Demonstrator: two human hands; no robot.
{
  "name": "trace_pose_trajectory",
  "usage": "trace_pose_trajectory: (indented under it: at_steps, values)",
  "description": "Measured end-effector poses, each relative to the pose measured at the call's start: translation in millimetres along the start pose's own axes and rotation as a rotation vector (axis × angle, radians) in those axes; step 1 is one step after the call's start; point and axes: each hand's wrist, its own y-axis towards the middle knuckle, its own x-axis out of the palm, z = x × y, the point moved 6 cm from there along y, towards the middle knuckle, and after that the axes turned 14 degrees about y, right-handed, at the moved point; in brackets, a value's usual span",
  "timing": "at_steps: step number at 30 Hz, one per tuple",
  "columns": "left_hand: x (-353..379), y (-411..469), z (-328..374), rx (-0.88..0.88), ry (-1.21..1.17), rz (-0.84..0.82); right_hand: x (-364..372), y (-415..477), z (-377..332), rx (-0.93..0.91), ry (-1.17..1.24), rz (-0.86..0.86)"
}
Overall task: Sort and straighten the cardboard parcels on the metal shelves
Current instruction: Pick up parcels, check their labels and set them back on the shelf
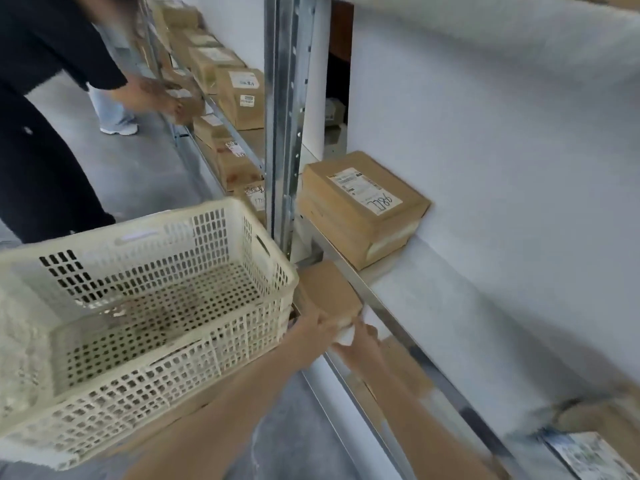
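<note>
Left hand (313,327) and right hand (362,339) both clasp parcel (329,292), lower centre, probably to square it under shelf edge (398,329).

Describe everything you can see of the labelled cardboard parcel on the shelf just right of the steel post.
The labelled parcel is a closed brown cardboard box lying flat on the pale shelf, right of the steel upright and askew to the shelf's edge, one corner by the white wall. On top is a white shipping label with a barcode and handwriting; pale tape shows at one end. The left hand and right hand grip a smaller parcel below, not this one.
</note>
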Motion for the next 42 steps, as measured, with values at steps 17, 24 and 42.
trace_pose_trajectory:
  at_steps: [17, 24, 42]
  values:
    - [53, 185, -129, 0.056, 0.022, -0.267, 72, 234, 57, 0.146, -0.170, 0.173]
    - [64, 188, -152, 0.006, -0.099, -0.254, 62, 230, 58, 0.122, -0.146, 0.246]
    - [72, 158, -98, 0.193, -0.045, -0.174, 11, 124, 86, 0.120, 0.853, 0.255]
